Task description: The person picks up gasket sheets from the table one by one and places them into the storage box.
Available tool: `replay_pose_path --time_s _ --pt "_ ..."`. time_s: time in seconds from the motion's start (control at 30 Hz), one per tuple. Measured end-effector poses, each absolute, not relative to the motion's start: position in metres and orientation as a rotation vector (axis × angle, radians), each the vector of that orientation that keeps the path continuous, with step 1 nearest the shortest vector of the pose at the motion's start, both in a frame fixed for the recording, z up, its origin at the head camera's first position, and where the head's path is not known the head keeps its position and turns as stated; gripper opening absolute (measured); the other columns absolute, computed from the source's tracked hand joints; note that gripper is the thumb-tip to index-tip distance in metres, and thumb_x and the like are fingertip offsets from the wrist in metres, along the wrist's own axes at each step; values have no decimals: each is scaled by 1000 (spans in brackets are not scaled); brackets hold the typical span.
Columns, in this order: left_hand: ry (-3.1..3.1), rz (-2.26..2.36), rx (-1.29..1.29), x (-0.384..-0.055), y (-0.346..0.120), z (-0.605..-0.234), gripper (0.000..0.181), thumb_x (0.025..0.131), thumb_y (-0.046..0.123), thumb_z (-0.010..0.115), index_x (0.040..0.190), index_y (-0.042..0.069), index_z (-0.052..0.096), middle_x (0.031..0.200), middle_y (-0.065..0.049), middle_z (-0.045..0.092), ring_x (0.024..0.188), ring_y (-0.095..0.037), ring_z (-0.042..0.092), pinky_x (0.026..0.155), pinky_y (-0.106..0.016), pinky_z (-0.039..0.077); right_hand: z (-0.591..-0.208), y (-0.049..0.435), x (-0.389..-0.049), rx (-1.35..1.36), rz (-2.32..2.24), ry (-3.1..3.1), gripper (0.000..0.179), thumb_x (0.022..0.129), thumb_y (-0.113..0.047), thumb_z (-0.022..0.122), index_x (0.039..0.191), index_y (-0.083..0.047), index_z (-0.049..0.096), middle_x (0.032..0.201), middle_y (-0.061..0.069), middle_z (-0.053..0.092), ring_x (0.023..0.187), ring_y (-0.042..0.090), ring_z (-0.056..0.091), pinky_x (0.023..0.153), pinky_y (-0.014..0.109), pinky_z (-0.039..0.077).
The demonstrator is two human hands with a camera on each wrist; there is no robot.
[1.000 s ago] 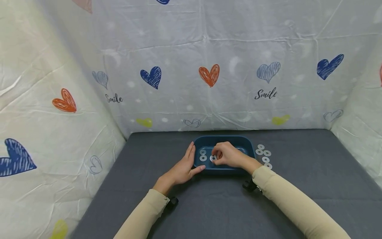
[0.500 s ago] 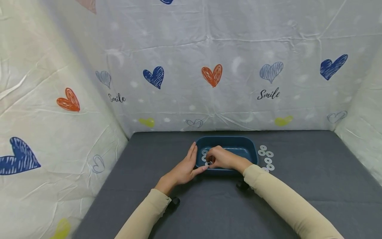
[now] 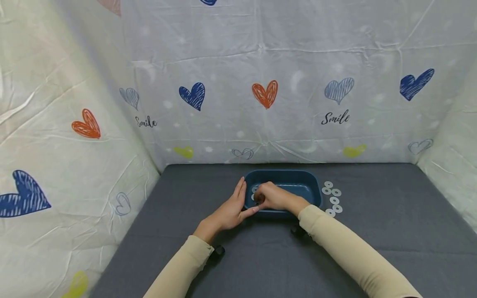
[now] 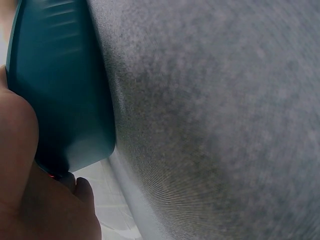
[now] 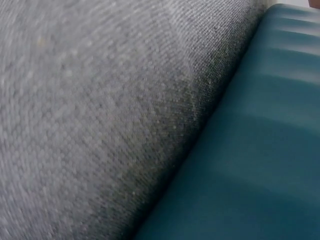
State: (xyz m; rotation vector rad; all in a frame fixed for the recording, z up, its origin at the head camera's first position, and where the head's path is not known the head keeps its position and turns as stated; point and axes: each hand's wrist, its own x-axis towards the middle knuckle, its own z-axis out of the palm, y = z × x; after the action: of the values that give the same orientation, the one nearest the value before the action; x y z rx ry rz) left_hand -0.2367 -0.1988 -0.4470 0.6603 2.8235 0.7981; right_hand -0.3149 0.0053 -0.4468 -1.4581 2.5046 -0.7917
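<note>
A dark blue rectangular tray (image 3: pixel 285 175) stands on the grey cloth. My left hand (image 3: pixel 229 210) rests against its left end with straight fingers, the thumb reaching along the near rim. Inside the tray, my right hand (image 3: pixel 275 196) is low over the near left corner, fingertips bent down and pinched together at a washer that the hand hides. Beside those fingers, flat whitish washers (image 3: pixel 253 197) show partly at the left end. In the left wrist view, the tray's outer wall (image 4: pixel 65 100) is next to the left hand; the right wrist view shows only the wall (image 5: pixel 260 165) and cloth.
Several more washers (image 3: pixel 331 200) lie loose on the grey cloth (image 3: pixel 372 215) just right of the tray. Behind the table hangs a pale curtain (image 3: pixel 223 128) printed with hearts, and it continues along both sides.
My right hand has moved left and nearer within the tray, to the near left corner, taking the washer along. My left hand has stayed at the tray's left end.
</note>
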Motion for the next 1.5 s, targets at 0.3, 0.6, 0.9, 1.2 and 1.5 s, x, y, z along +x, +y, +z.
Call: replay_pose_path --time_s 0.3,0.6,0.9,1.2,1.5 --pt "2808 813 653 -236 -199 -445 96 105 53 50 162 -1 -5 170 -13 -18 156 -33 10 120 -49 29 -447 3 -311 -1446 -837 2515 20 90 -11 80 105 1 78 100 12 70 83 18 66 76 27 56" --pt "2812 808 653 -236 -199 -445 95 105 53 50 162 -1 -6 170 -11 -20 156 -32 10 120 -49 29 -446 4 -310 -1419 -849 2515 23 91 -13 80 109 2 76 106 14 69 85 20 68 76 26 56" --pt "2809 796 639 -236 -199 -444 97 105 55 49 162 0 -7 169 -7 -23 156 -32 8 121 -49 27 -436 15 -305 -1362 -828 2521 32 94 -16 77 120 2 73 115 14 67 84 16 67 76 25 55" --pt "2832 792 624 -237 -198 -448 98 104 55 51 162 -2 -5 170 -10 -20 156 -35 10 121 -51 26 -420 47 -293 -1278 -890 2580 32 95 -21 76 121 -3 73 114 9 65 80 10 61 72 26 53" --pt "2841 806 615 -237 -196 -446 99 104 53 53 162 -1 -5 170 -15 -15 156 -35 10 122 -51 24 -407 87 -279 -1310 -913 2635 26 95 -22 75 117 -8 74 114 6 64 89 19 65 75 29 55"
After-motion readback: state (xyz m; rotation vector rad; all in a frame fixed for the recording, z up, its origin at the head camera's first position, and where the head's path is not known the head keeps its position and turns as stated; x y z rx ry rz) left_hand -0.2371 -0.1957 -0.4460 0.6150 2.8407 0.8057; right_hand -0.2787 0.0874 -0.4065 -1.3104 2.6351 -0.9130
